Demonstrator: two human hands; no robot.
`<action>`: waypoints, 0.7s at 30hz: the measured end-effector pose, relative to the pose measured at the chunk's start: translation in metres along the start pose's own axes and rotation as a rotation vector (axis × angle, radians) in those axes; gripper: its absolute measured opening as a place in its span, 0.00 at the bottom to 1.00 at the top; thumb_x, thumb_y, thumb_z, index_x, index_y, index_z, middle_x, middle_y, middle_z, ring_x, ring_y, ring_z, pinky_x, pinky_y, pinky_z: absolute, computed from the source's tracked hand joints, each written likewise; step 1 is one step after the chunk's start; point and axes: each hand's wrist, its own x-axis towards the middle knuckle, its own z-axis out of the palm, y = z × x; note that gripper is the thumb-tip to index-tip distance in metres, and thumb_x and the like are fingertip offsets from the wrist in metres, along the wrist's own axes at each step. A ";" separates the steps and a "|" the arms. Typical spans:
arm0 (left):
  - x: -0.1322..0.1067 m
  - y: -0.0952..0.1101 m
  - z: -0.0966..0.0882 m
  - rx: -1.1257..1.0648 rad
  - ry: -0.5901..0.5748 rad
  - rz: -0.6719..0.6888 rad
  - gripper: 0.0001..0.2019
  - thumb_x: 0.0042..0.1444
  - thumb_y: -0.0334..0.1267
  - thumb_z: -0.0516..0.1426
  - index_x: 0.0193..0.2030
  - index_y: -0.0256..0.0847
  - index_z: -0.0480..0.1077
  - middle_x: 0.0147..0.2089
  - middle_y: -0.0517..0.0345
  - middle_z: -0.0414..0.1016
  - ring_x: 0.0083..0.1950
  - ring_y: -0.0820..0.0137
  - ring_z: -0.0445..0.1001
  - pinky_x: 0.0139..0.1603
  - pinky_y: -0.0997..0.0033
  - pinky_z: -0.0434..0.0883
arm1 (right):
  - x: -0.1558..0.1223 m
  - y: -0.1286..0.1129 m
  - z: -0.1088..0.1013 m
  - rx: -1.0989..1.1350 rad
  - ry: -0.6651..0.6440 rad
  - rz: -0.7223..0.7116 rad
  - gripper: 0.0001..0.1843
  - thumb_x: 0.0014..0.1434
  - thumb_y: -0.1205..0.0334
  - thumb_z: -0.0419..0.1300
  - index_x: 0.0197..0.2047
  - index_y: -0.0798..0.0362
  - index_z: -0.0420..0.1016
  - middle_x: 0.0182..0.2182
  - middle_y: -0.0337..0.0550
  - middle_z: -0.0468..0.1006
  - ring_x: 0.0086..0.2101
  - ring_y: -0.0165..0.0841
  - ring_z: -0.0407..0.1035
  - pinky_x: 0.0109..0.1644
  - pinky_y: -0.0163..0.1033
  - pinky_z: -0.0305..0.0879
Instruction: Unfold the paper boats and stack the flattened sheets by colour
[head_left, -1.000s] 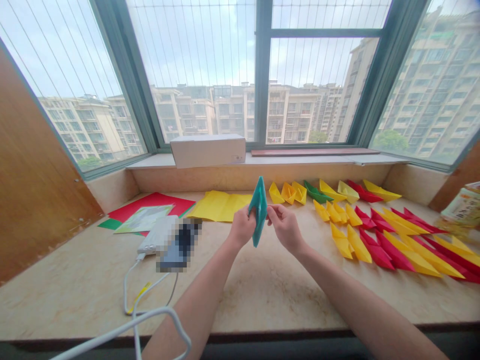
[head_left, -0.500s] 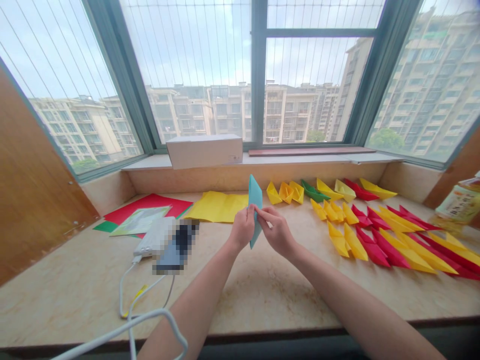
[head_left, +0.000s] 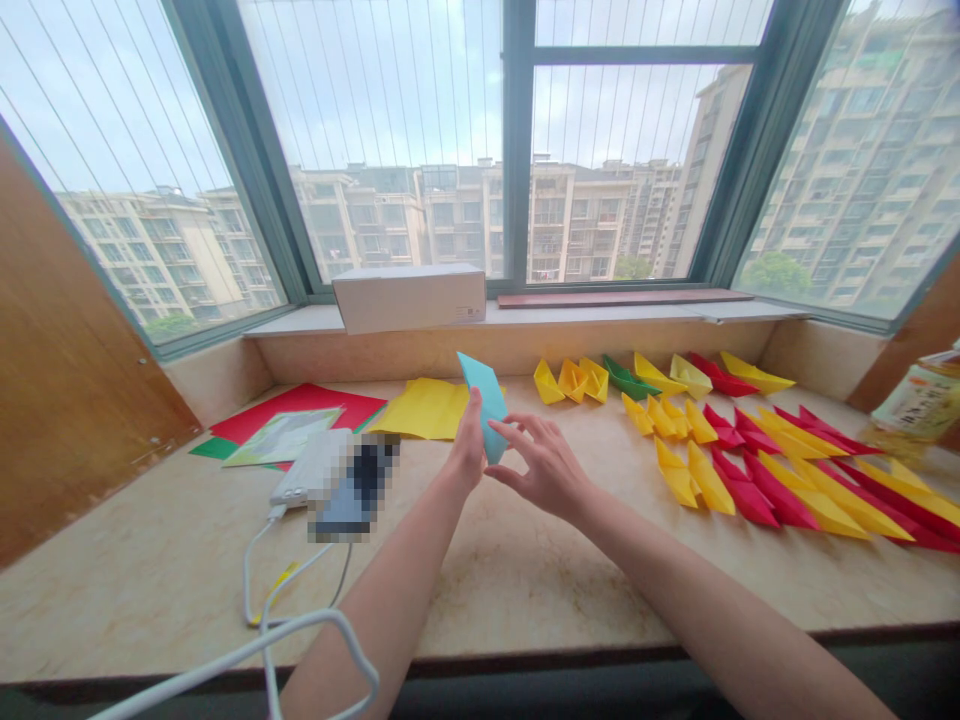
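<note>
My left hand (head_left: 466, 447) is closed on a folded piece of light blue paper (head_left: 486, 400), held up above the counter. The paper is tilted, its upper end leaning left, and its flat face is turned toward me. My right hand (head_left: 546, 462) is at the paper's lower right, with thumb and index finger apart; the index fingertip appears to touch the paper. Behind the paper lie yellow sheets (head_left: 420, 408). To the right stand rows of folded paper boats, among them a yellow boat (head_left: 549, 382), a green boat (head_left: 630, 378) and a red boat (head_left: 721, 375).
Left on the counter (head_left: 187, 560) lie red paper (head_left: 262, 408), a clear packet (head_left: 281, 437), a white power bank (head_left: 311, 470) and a blurred-out phone (head_left: 352, 490). A white cable (head_left: 300, 630) crosses the front left. A white box (head_left: 411, 300) stands on the sill; a bottle (head_left: 919, 400) stands far right.
The blue paper has turned from nearly edge-on to showing its face, its top shifting left. My right hand's thumb and index finger have spread apart.
</note>
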 end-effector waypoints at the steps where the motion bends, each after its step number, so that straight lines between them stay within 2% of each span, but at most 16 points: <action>1: 0.000 0.000 -0.001 -0.035 -0.016 -0.046 0.38 0.54 0.72 0.45 0.41 0.35 0.72 0.31 0.50 0.78 0.35 0.63 0.78 0.38 0.64 0.75 | 0.000 0.001 0.000 -0.011 -0.015 0.013 0.32 0.61 0.45 0.61 0.64 0.50 0.65 0.54 0.53 0.72 0.47 0.40 0.71 0.55 0.51 0.63; 3: 0.001 0.000 -0.002 -0.078 -0.021 -0.106 0.37 0.55 0.72 0.44 0.44 0.37 0.72 0.33 0.51 0.78 0.36 0.63 0.78 0.37 0.64 0.75 | 0.000 0.003 0.001 -0.031 -0.041 0.045 0.32 0.62 0.47 0.60 0.65 0.50 0.62 0.54 0.53 0.73 0.49 0.41 0.71 0.55 0.51 0.63; 7: 0.003 -0.002 -0.005 -0.027 0.028 -0.131 0.32 0.58 0.68 0.44 0.46 0.40 0.70 0.35 0.52 0.77 0.34 0.67 0.77 0.35 0.66 0.75 | -0.001 0.009 0.002 -0.047 -0.067 0.093 0.33 0.63 0.48 0.59 0.66 0.50 0.58 0.53 0.53 0.75 0.51 0.42 0.71 0.54 0.50 0.64; 11: 0.005 -0.009 -0.007 0.077 0.073 -0.063 0.20 0.61 0.55 0.52 0.46 0.41 0.68 0.40 0.52 0.75 0.35 0.70 0.75 0.34 0.67 0.76 | -0.002 0.014 0.002 -0.016 -0.109 0.106 0.30 0.65 0.52 0.57 0.67 0.47 0.57 0.54 0.51 0.75 0.51 0.41 0.72 0.52 0.47 0.66; 15: 0.007 -0.017 -0.008 0.205 0.058 0.029 0.11 0.59 0.41 0.55 0.45 0.39 0.70 0.44 0.50 0.75 0.40 0.69 0.75 0.39 0.67 0.76 | -0.002 0.015 0.003 -0.022 -0.142 0.120 0.27 0.66 0.52 0.56 0.66 0.49 0.59 0.53 0.51 0.75 0.49 0.41 0.72 0.50 0.45 0.68; 18: 0.009 -0.021 -0.008 0.265 0.062 0.053 0.14 0.58 0.39 0.56 0.50 0.38 0.70 0.51 0.46 0.75 0.47 0.65 0.75 0.43 0.66 0.75 | -0.002 0.013 0.003 -0.081 -0.154 0.124 0.27 0.66 0.50 0.56 0.65 0.47 0.61 0.50 0.50 0.77 0.47 0.40 0.73 0.48 0.44 0.68; 21: 0.010 -0.024 -0.008 0.300 0.071 0.059 0.17 0.59 0.41 0.55 0.54 0.38 0.69 0.60 0.42 0.70 0.55 0.61 0.73 0.47 0.65 0.74 | -0.001 0.013 0.004 -0.147 -0.146 0.138 0.25 0.65 0.49 0.57 0.62 0.47 0.64 0.45 0.49 0.78 0.44 0.40 0.74 0.45 0.42 0.67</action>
